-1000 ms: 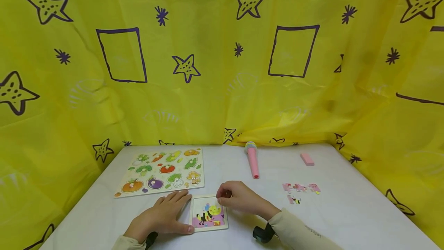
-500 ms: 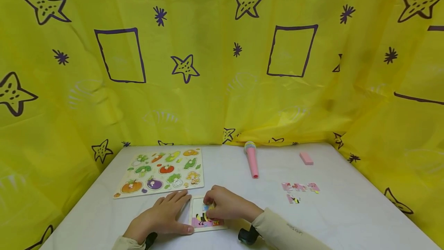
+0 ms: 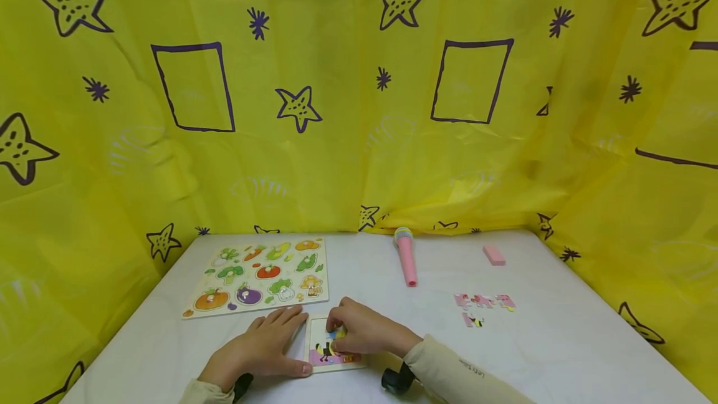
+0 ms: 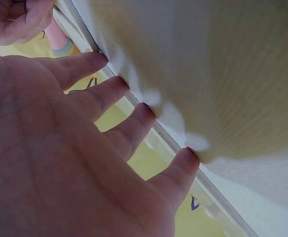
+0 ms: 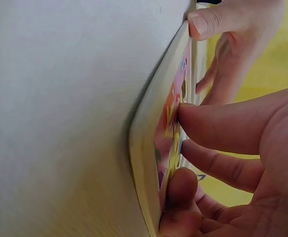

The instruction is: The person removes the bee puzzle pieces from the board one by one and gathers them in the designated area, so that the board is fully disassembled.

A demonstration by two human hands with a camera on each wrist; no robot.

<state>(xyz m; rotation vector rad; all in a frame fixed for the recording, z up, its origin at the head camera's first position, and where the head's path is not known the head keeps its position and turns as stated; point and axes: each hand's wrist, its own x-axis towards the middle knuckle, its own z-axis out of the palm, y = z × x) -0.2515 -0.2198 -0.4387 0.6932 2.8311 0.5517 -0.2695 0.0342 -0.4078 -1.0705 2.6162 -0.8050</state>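
My left hand lies spread at the left side of a small framed jigsaw puzzle, its thumb on the lower left corner. In the left wrist view its straight fingertips rest along a board's edge. My right hand bends over the puzzle, thumb and fingers pinching at a jigsaw piece with yellow on it. The fingertips hide much of that piece. Pink, black and yellow bee artwork shows in the lower part of the frame, and its upper left is bare white.
A vegetable knob puzzle board lies behind the left hand. Several loose pink jigsaw pieces are on the table to the right. Farther back are a pink toy microphone and a pink block. A yellow curtain surrounds the table.
My right hand has moved left from the frame's upper right corner onto the pieces and stayed there over the last half second. The left hand keeps its place.
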